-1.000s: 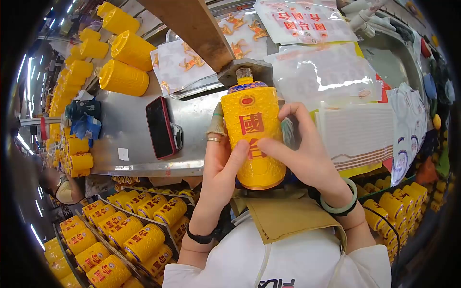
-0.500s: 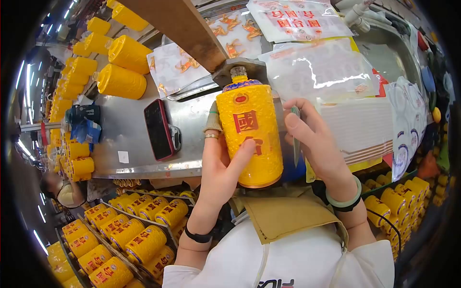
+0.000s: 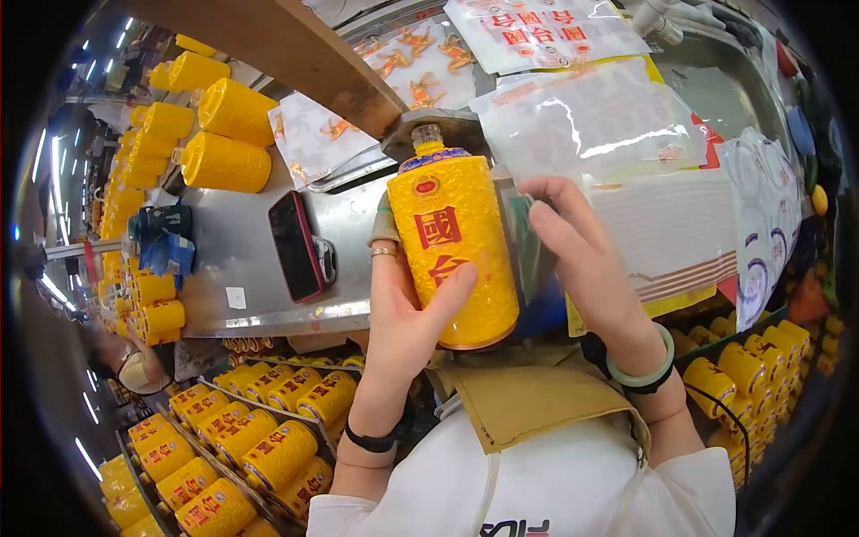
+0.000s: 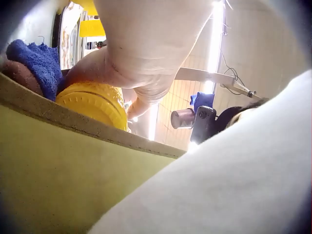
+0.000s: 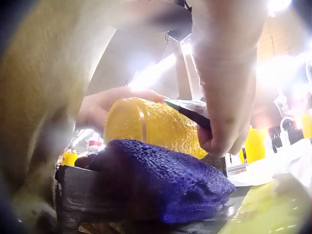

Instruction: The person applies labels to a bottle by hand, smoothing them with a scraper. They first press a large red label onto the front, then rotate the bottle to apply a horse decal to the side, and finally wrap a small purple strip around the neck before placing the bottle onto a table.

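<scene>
In the head view a yellow embossed bottle [image 3: 452, 255] with red characters and a clear glass neck lies on its back, its neck end at a metal bracket [image 3: 434, 125]. My left hand [image 3: 403, 309] grips its left side, thumb across the front; a beige sleeve [image 3: 384, 222] covers one fingertip. My right hand [image 3: 591, 268] is at the bottle's right side and pinches a thin greenish flat piece [image 3: 523, 228], blurred there. The right wrist view shows this piece [image 5: 192, 113] as dark and blade-like, close over the bottle [image 5: 161, 124]. The left wrist view shows the bottle's base [image 4: 92, 105].
A blue cloth [image 5: 165, 180] lies under the bottle. To the left are a phone [image 3: 298, 246] and more yellow bottles [image 3: 224, 161]. Printed sheets [image 3: 537, 36] and a paper stack [image 3: 671, 237] lie right. Crates of bottles [image 3: 242, 430] stand below the metal table [image 3: 233, 259].
My right thumb has left the bottle's front, and the right hand has drawn off to the right with the flat piece. My left hand keeps its grip. The whole scene has shifted slightly left.
</scene>
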Available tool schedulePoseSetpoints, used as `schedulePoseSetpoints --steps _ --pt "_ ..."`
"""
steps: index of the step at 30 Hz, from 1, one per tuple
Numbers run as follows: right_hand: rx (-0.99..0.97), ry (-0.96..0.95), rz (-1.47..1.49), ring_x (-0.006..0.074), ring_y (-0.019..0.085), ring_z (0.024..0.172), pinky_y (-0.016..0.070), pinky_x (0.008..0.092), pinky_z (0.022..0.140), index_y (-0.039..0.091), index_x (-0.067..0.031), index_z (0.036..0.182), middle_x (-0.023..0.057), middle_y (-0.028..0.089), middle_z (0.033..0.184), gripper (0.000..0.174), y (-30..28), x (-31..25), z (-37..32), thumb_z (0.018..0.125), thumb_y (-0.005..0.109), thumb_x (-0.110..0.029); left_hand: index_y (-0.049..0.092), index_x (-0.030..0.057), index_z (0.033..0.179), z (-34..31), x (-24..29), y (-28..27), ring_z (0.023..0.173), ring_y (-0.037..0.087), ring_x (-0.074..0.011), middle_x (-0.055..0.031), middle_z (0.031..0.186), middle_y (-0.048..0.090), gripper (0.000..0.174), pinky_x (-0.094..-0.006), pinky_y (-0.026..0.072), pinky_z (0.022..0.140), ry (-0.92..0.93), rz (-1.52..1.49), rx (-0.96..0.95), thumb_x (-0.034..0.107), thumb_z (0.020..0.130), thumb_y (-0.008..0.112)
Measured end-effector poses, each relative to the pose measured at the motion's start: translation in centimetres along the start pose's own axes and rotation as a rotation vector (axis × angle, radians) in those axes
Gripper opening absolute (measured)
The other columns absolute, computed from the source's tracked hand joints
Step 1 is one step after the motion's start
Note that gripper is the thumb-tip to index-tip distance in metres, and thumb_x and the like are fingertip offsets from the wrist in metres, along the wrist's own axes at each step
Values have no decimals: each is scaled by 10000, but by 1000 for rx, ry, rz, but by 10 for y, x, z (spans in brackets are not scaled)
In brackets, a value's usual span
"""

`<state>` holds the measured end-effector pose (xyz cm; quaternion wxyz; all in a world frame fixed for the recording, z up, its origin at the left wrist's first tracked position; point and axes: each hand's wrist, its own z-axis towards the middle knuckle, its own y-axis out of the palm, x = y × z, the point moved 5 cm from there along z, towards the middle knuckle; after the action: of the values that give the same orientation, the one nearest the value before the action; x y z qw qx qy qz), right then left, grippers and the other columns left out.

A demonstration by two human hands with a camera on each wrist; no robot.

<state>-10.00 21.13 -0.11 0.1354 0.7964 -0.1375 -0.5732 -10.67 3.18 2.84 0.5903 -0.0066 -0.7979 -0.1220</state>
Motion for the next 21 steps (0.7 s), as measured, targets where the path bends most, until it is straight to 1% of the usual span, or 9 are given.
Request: schedulePoseSetpoints --steps 2,5,9,11,13,16,18,19,21 --pt "-42 -51 100 127 498 1237 368 290 1113 508 8 1359 64 551 1312 321 -4 0 3 1063 550 -107 318 -26 1544 2 2 4 1283 594 -245 -163 1426 553 737 -398 483 1093 -15 37 23 -8 918 707" --pt "-13 -130 90 126 519 1208 394 279 1084 506 7 1360 61 563 1279 310 -3 -9 3 1056 514 -55 327 -20 1528 3 1 6 1241 620 -236 -159 1394 569 743 -390 512 1059 -35 109 46 -27 899 723" --pt "24 -167 -7 121 534 1184 416 271 1055 510 4 1349 59 576 1249 307 -3 -17 5 1044 527 -26 298 -11 1534 3 0 6 1235 622 -228 -152 1376 568 824 -388 525 1045 -15 209 42 -40 854 762" --pt "57 -321 -46 112 542 1165 437 263 1023 514 6 1338 54 585 1231 323 0 -27 6 1019 561 23 270 -11 1553 1 1 7 1258 605 -227 -146 1399 549 881 -391 516 1057 -22 222 21 -51 830 773" --pt "53 -346 -80 114 543 1171 441 269 1024 516 9 1334 57 586 1232 331 6 -32 5 1010 580 31 243 -11 1571 -2 2 4 1282 588 -226 -140 1421 531 938 -393 508 1069 -27 232 2 -62 806 784" --pt "-50 -318 -117 135 578 1172 473 294 1012 542 1 1316 78 612 1235 329 16 -25 1 999 630 15 191 -13 1616 -5 4 -1 1401 497 -254 -157 1535 447 929 -420 434 1150 21 164 -106 66 875 747" --pt "-20 -341 -260 140 617 1099 502 301 959 562 -5 1298 88 650 1190 328 11 -16 5 982 651 4 175 -31 1614 -4 0 -8 1426 461 -238 -181 1559 418 786 -404 406 1163 34 -183 -77 135 989 622" --pt "32 -386 -343 146 635 1058 511 303 934 575 -2 1279 92 669 1143 320 4 -19 9 971 660 2 160 -14 1642 -5 -6 -13 1488 388 -253 -166 1618 366 736 -416 321 1222 34 -131 -87 277 1062 507" --pt "196 -485 -576 174 674 972 525 303 883 605 7 1232 109 707 1051 296 -5 -38 13 943 671 8 166 -7 1643 -4 -14 -18 1488 392 -258 -158 1621 369 749 -420 318 1225 26 -214 -69 352 1072 494"
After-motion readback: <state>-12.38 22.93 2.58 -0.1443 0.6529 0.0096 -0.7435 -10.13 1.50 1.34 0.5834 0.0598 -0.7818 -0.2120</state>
